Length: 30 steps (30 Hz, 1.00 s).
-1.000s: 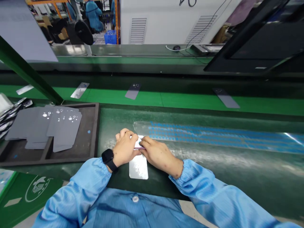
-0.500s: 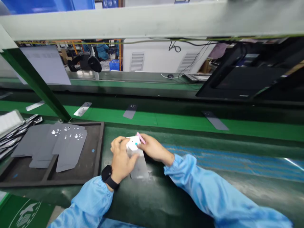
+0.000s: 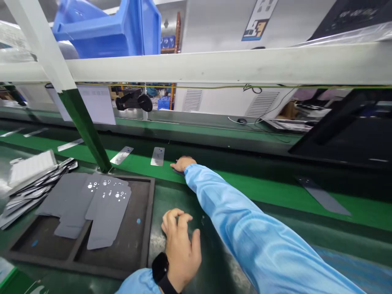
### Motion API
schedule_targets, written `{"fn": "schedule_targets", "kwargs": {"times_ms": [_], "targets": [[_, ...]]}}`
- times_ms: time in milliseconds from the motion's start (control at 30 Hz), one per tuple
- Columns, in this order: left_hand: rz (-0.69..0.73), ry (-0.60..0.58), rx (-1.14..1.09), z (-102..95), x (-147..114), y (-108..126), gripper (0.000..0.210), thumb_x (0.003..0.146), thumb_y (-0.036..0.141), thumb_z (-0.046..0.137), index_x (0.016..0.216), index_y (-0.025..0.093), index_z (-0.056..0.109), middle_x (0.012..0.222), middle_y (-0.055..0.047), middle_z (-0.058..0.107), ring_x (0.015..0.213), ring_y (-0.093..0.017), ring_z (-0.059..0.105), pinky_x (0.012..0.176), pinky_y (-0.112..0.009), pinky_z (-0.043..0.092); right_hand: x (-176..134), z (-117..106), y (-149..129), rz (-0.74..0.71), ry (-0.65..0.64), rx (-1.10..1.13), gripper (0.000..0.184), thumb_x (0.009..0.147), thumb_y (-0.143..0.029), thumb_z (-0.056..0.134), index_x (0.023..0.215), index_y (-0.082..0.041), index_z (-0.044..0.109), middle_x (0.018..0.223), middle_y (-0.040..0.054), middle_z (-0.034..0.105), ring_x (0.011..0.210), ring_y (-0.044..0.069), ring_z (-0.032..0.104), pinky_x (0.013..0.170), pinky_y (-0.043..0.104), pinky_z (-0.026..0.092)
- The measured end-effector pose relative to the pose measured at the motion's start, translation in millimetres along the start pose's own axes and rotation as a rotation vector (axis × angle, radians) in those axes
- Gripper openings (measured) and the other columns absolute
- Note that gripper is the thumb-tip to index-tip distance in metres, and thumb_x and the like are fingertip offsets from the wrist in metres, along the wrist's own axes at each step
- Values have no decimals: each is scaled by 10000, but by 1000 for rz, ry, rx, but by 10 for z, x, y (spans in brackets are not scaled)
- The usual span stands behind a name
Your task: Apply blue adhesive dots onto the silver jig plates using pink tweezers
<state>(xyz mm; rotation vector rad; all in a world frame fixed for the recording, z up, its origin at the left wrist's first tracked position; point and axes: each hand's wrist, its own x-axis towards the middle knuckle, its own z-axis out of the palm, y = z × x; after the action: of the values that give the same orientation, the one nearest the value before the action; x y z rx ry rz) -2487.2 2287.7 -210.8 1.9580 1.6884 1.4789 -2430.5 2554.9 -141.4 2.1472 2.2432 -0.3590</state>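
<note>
My right hand (image 3: 183,162) reaches out over the green belt, fingers closed around a dark phone back panel (image 3: 178,170) of which only thin edges show. Most of that panel, and the fingertips, are hidden by the hand. Just left of it a silvery phone back panel (image 3: 157,156) lies on the belt. My left hand (image 3: 181,241), wearing a black watch, hovers over the dark green bench, fingers loosely bent and apart, holding nothing. To its left, a dark tray (image 3: 151,216) holds several overlapping grey panels (image 3: 107,216) with camera holes.
More panels lie along the green belt (image 3: 245,183), including a grey one (image 3: 323,196) at right. A green and white post (image 3: 82,118) rises behind the tray. White and metallic pieces (image 3: 33,179) are piled left. A white beam (image 3: 214,67) and dark monitor (image 3: 346,126) border the back.
The panel, white piece and pink stick have left my hands; the latter two are out of sight. My right hand has moved forward to the belt. My left hand has opened. The view has tilted up.
</note>
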Motion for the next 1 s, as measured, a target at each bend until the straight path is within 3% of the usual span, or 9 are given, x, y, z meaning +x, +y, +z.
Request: {"fn": "schedule_targets", "kwargs": {"times_ms": [167,333,433,533,633,767,900,1000], "targets": [[-108,-24,-59,-8,7,-10,242,796,130,485,1022,213,510,1063,-96,500,1021,-256,507,894,-465,415,-35,-33,-82,40,-43,-33,274,700,-305,728,914,-135,752,988,149,711,991,299,651,837,351,509],[-197,8,-187,9,62,-77,252,782,175,501,1031,206,487,1056,-108,521,1047,-269,522,916,-491,427,-311,-286,-3,-7,85,59,240,701,-148,670,929,-107,735,987,195,702,938,295,666,776,339,515],[-282,24,-297,-3,107,-111,250,808,258,507,1046,201,456,1032,-109,537,1010,-251,550,873,-454,466,-645,-443,217,-18,155,150,251,752,-97,556,947,-55,709,969,216,696,888,281,672,703,307,503],[-416,-25,-442,-46,160,-102,324,819,373,525,1073,206,413,1092,-119,541,1003,-229,579,802,-392,499,-1246,-333,563,-88,104,345,289,749,-83,488,947,-106,697,854,99,715,712,183,661,571,225,462],[-499,-197,-581,-115,205,-68,438,773,373,578,1123,214,367,1105,-97,569,909,-189,628,751,-337,516,-2019,51,881,-266,-104,716,255,703,-117,523,890,-147,694,721,10,684,569,124,574,489,201,402],[-437,-567,-516,-189,187,-17,483,707,211,591,1156,208,413,932,-18,651,814,-174,641,757,-325,510,-2685,463,1213,-156,-180,945,117,657,-224,637,752,-170,679,611,-16,615,514,107,485,475,221,370],[-326,-729,-355,-163,104,76,508,686,150,592,1179,198,478,1001,-42,673,888,-208,642,832,-379,503,-2635,369,1561,21,74,1367,219,676,-367,632,621,-155,629,761,63,653,523,100,470,494,259,396],[-196,-733,-216,-90,71,172,498,675,132,621,1161,190,530,1128,-81,640,1055,-246,599,951,-426,458,-2396,242,1700,23,215,1425,314,692,-467,651,633,-159,638,630,31,584,535,108,479,504,252,408]]}}
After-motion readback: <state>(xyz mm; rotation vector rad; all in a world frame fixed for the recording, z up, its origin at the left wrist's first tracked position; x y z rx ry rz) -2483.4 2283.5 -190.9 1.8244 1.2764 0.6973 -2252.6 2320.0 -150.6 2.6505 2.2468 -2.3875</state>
